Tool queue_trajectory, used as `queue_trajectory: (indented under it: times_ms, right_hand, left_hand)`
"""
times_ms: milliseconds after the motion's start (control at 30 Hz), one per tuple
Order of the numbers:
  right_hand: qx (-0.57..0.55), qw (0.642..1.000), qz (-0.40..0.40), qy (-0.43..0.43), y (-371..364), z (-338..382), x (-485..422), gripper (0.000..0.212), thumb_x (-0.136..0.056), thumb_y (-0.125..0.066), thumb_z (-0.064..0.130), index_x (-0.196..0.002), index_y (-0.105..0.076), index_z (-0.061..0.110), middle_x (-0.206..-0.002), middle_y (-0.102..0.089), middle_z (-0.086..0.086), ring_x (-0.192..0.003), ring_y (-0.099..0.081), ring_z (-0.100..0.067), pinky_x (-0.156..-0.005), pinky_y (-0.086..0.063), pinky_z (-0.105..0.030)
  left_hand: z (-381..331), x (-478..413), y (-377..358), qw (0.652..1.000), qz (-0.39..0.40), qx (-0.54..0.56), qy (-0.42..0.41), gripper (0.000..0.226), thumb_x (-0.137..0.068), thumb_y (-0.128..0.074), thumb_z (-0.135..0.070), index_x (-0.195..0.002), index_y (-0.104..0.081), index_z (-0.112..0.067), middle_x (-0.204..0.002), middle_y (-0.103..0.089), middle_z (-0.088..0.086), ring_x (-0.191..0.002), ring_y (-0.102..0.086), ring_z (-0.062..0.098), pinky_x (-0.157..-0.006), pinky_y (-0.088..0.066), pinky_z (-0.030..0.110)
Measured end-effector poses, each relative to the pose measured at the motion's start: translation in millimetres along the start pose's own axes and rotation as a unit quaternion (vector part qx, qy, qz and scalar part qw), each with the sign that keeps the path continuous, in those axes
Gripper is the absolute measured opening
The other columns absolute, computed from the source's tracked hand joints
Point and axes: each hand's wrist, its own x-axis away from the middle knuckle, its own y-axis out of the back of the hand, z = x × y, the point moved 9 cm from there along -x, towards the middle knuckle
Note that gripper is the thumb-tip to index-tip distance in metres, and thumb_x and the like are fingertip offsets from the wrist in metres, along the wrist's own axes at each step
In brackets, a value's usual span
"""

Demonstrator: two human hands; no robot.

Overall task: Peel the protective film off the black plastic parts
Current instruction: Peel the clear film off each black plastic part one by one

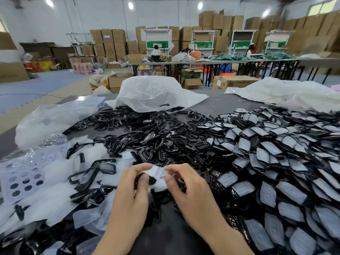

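My left hand (pixel 131 184) and right hand (pixel 187 188) meet just inside the near edge of the dark surface (pixel 217 105), about midway along it. The left fingers (pixel 145 178) are curled round a small black plastic part (pixel 150 180). The right fingers (pixel 170 171) pinch a pale sheet of film (pixel 159 173) that stands up between the two hands.

I judge the part to be light, stiff and glossy, so likely to slip. I would hold it by its rims, not its shiny face. The film looks thin and limp and would probably tear if yanked, so I would take it at a loose corner and draw it off low and slowly.

A heap of film-covered parts (pixel 276 162) fills the right side of the surface. Bare black parts (pixel 147 133) lie toward the far edge below a crumpled clear bag (pixel 154 92). Discarded film scraps (pixel 55 201) lie along the left edge.

My fingers cover most of the held part, so I cannot tell its shape, or how much of the film is stuck to it. The film's edges are blurred. Something dark shows under my right palm, and I cannot tell whether it is held or lying on the pile. The right-hand heap runs out of frame.
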Motion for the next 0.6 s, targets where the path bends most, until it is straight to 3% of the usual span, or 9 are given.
queue_trajectory:
  times_ms: [67, 200, 300, 400, 500, 600]
  right_hand:
    - [-0.05, 0.997, 0.041, 0.029, -15, 17, 7, 0.023, -0.095, -0.057, 0.045, -0.114, -0.061, 0.034, -0.109, -0.06, 0.018, -0.098, -0.06, -0.001, -0.089, -0.047, -0.019]
    - [0.047, 0.99, 0.022, 0.131, -34, 43, 17, 0.026, -0.086, -0.065, 0.034, -0.112, -0.066, 0.028, -0.108, -0.058, 0.006, -0.088, -0.061, -0.011, -0.083, -0.052, -0.027]
    - [0.103, 0.975, -0.056, 0.187, -30, 53, 18, 0.019, -0.084, -0.065, 0.026, -0.102, -0.07, 0.026, -0.096, -0.062, 0.001, -0.073, -0.06, -0.014, -0.067, -0.054, -0.03]
    - [0.137, 0.965, -0.066, 0.212, -29, 57, 19, 0.014, -0.089, -0.061, 0.029, -0.101, -0.068, 0.026, -0.094, -0.061, 0.002, -0.073, -0.058, -0.014, -0.067, -0.054, -0.029]
    - [0.071, 0.982, -0.034, 0.17, -27, 46, 15, 0.015, -0.099, -0.055, 0.035, -0.104, -0.064, 0.025, -0.101, -0.06, 0.007, -0.086, -0.061, -0.012, -0.078, -0.053, -0.029]
    - [-0.078, 0.996, -0.035, 0.023, -14, 16, 7, 0.019, -0.102, -0.048, 0.048, -0.102, -0.06, 0.033, -0.099, -0.065, 0.014, -0.093, -0.064, -0.006, -0.081, -0.053, -0.026]
  left_hand:
    - [10, 2, 1, 0.992, -0.019, 0.1, 0.074, 0.037, -0.1, -0.051, -0.009, -0.098, -0.064, -0.043, -0.082, -0.063, -0.013, -0.077, -0.061, 0.004, -0.071, -0.045, 0.013]
    - [23, 7, -9, 0.941, -0.03, 0.279, 0.19, 0.035, -0.101, -0.047, -0.01, -0.093, -0.07, -0.035, -0.076, -0.064, -0.004, -0.075, -0.066, 0.014, -0.068, -0.049, 0.028]
    - [23, 11, -15, 0.912, -0.028, 0.351, 0.212, 0.033, -0.1, -0.046, -0.008, -0.093, -0.072, -0.027, -0.077, -0.067, 0.003, -0.07, -0.069, 0.017, -0.059, -0.055, 0.022]
    - [24, 10, -19, 0.898, -0.023, 0.381, 0.217, 0.031, -0.099, -0.047, -0.007, -0.096, -0.073, -0.024, -0.079, -0.061, 0.008, -0.065, -0.064, 0.016, -0.054, -0.054, 0.019]
    - [29, 5, -12, 0.904, -0.044, 0.377, 0.197, 0.032, -0.099, -0.048, -0.007, -0.099, -0.073, -0.025, -0.082, -0.055, 0.007, -0.067, -0.057, 0.013, -0.061, -0.05, 0.02]
    - [38, -1, 5, 0.916, -0.099, 0.348, 0.175, 0.028, -0.1, -0.053, -0.011, -0.101, -0.075, -0.027, -0.086, -0.066, -0.002, -0.076, -0.061, 0.011, -0.072, -0.054, 0.022]
